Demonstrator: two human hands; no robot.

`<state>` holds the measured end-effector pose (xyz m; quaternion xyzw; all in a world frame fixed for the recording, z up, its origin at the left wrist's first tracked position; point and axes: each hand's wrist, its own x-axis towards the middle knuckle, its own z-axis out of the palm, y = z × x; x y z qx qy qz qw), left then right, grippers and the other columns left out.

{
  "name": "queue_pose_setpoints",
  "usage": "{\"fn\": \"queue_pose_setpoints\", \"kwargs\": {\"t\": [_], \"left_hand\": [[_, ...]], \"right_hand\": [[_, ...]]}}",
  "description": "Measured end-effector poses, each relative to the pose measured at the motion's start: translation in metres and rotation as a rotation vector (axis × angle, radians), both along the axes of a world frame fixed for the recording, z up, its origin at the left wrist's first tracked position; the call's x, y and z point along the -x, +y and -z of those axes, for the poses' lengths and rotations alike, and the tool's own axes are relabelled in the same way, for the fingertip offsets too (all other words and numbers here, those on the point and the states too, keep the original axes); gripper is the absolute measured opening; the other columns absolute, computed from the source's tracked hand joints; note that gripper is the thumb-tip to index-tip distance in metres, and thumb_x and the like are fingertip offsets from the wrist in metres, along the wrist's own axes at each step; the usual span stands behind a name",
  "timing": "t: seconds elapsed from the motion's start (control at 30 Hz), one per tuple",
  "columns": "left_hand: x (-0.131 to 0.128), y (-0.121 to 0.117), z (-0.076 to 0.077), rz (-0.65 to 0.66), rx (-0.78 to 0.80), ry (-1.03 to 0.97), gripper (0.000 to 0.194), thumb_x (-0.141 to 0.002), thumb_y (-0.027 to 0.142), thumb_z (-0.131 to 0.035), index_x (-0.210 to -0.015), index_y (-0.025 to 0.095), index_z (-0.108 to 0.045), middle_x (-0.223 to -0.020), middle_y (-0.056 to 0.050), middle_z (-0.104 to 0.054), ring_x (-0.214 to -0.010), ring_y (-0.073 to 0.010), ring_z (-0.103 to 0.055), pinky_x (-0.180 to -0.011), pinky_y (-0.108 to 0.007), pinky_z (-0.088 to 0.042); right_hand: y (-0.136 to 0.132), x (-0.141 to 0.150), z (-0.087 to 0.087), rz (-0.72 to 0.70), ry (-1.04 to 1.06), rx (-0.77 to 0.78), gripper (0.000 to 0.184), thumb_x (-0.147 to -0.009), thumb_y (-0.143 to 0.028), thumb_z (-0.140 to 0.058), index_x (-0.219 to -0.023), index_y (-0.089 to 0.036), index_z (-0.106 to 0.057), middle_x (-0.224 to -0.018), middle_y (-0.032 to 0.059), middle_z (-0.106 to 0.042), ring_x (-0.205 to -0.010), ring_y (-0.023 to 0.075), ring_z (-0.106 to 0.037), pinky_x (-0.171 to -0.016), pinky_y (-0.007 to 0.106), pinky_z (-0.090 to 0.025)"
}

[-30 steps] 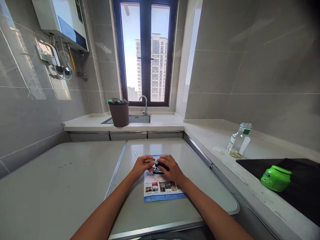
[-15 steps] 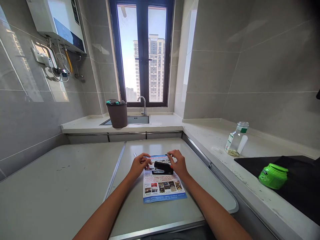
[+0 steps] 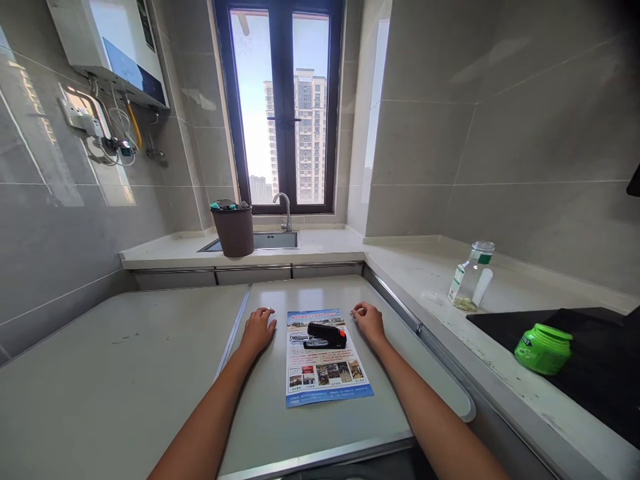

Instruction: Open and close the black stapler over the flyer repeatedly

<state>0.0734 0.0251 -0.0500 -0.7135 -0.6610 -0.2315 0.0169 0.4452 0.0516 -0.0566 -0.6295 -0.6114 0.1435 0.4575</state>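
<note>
A black stapler (image 3: 326, 336) with a red spot at its right end lies on a printed leaflet (image 3: 330, 395). Its top is raised, and a silver metal part sticks out at the left. To the left of the leaflet, my left hand (image 3: 257, 331) rests on the folding table (image 3: 280, 440), thumb apart from the fingers. Its fingertips are at a tiny pale strip (image 3: 271, 309), perhaps touching it. My right hand (image 3: 369, 323) is past the leaflet's right edge, its fingertips pinched at a tiny thing too small to name. Neither hand touches the stapler.
A brown bin (image 3: 234, 231) stands by the sink (image 3: 275, 240) under the window. On the right counter (image 3: 400, 257) is a glass bottle (image 3: 469, 280). A green jar (image 3: 544, 349) sits on the black cooktop (image 3: 595, 393). A water heater (image 3: 113, 50) hangs on the left wall.
Both hands have moved away from the stapler, the left one leftward to the pale strip, the right one rightward off the leaflet. The stapler and leaflet stay in place.
</note>
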Motion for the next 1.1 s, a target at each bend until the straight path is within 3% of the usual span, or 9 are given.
{"fn": "queue_pose_setpoints", "kwargs": {"t": [0.2,0.33,0.47,0.53,0.67,0.77,0.87,1.0,1.1], "left_hand": [[-0.002,0.002,0.011,0.007,0.081,0.118,0.043,-0.099,0.034,-0.044,-0.138,0.021,-0.058,-0.151,-0.014,-0.048,-0.139,-0.0309,-0.041,-0.113,-0.047,-0.029],[-0.002,0.000,0.007,0.024,0.053,0.107,0.039,-0.098,0.033,-0.046,-0.131,0.021,-0.062,-0.141,-0.014,-0.056,-0.131,-0.0299,-0.048,-0.110,-0.044,-0.033],[-0.002,-0.001,0.001,-0.010,0.029,0.079,0.035,-0.095,0.033,-0.050,-0.124,0.019,-0.064,-0.128,-0.016,-0.059,-0.117,-0.0299,-0.055,-0.099,-0.042,-0.041],[-0.002,0.000,0.001,-0.026,0.013,0.057,0.038,-0.094,0.032,-0.051,-0.127,0.017,-0.062,-0.131,-0.018,-0.057,-0.117,-0.0305,-0.055,-0.097,-0.042,-0.043],[-0.002,0.003,0.008,-0.020,0.048,0.059,0.049,-0.096,0.034,-0.048,-0.143,0.020,-0.052,-0.155,-0.017,-0.041,-0.140,-0.0354,-0.038,-0.111,-0.050,-0.031],[-0.002,0.003,0.012,-0.021,0.117,0.067,0.050,-0.098,0.036,-0.042,-0.146,0.023,-0.049,-0.159,-0.014,-0.039,-0.146,-0.0368,-0.031,-0.115,-0.057,-0.024],[-0.002,0.002,0.009,-0.011,0.106,0.077,0.046,-0.098,0.036,-0.042,-0.141,0.023,-0.054,-0.153,-0.014,-0.047,-0.142,-0.0340,-0.037,-0.114,-0.055,-0.025],[-0.002,0.000,0.001,-0.013,0.064,0.086,0.039,-0.096,0.035,-0.047,-0.127,0.019,-0.063,-0.137,-0.016,-0.057,-0.126,-0.0312,-0.052,-0.107,-0.047,-0.036],[-0.004,0.000,0.000,-0.004,0.009,0.067,0.039,-0.095,0.032,-0.048,-0.130,0.018,-0.061,-0.141,-0.017,-0.052,-0.126,-0.0308,-0.052,-0.104,-0.044,-0.039]], "right_hand": [[0.011,-0.001,0.009,-0.048,-0.061,0.018,0.026,-0.079,-0.027,-0.060,-0.098,-0.019,-0.076,-0.096,0.0091,-0.077,-0.090,0.0238,-0.071,-0.087,0.033,-0.051],[0.013,-0.001,0.012,-0.042,-0.171,0.031,0.037,-0.079,-0.018,-0.057,-0.111,-0.019,-0.074,-0.104,0.0082,-0.076,-0.102,0.0252,-0.068,-0.097,0.035,-0.046],[0.011,0.000,0.013,-0.011,-0.257,0.032,0.041,-0.078,-0.015,-0.057,-0.117,-0.017,-0.071,-0.106,0.0104,-0.072,-0.101,0.0238,-0.065,-0.094,0.031,-0.045],[0.010,0.000,0.012,-0.008,-0.284,0.032,0.039,-0.079,-0.015,-0.057,-0.116,-0.017,-0.071,-0.107,0.0107,-0.069,-0.100,0.0227,-0.064,-0.091,0.029,-0.044],[0.008,0.002,0.010,-0.056,-0.315,0.046,0.031,-0.082,-0.015,-0.056,-0.108,-0.018,-0.073,-0.108,0.0091,-0.066,-0.104,0.0225,-0.060,-0.091,0.029,-0.043],[0.005,0.006,0.008,-0.116,-0.333,0.040,0.030,-0.084,-0.015,-0.055,-0.107,-0.020,-0.073,-0.109,0.0079,-0.065,-0.108,0.0223,-0.058,-0.091,0.029,-0.041],[0.001,0.011,0.006,-0.163,-0.382,0.027,0.028,-0.085,-0.018,-0.057,-0.107,-0.023,-0.072,-0.113,0.0077,-0.064,-0.113,0.0231,-0.055,-0.089,0.030,-0.041],[-0.003,0.014,0.004,-0.163,-0.467,0.034,0.026,-0.088,-0.021,-0.058,-0.110,-0.025,-0.072,-0.119,0.0086,-0.062,-0.116,0.0244,-0.053,-0.088,0.032,-0.039],[-0.003,0.014,0.003,-0.139,-0.482,0.049,0.026,-0.088,-0.022,-0.058,-0.110,-0.024,-0.072,-0.120,0.0094,-0.063,-0.115,0.0245,-0.053,-0.088,0.033,-0.039]]}}
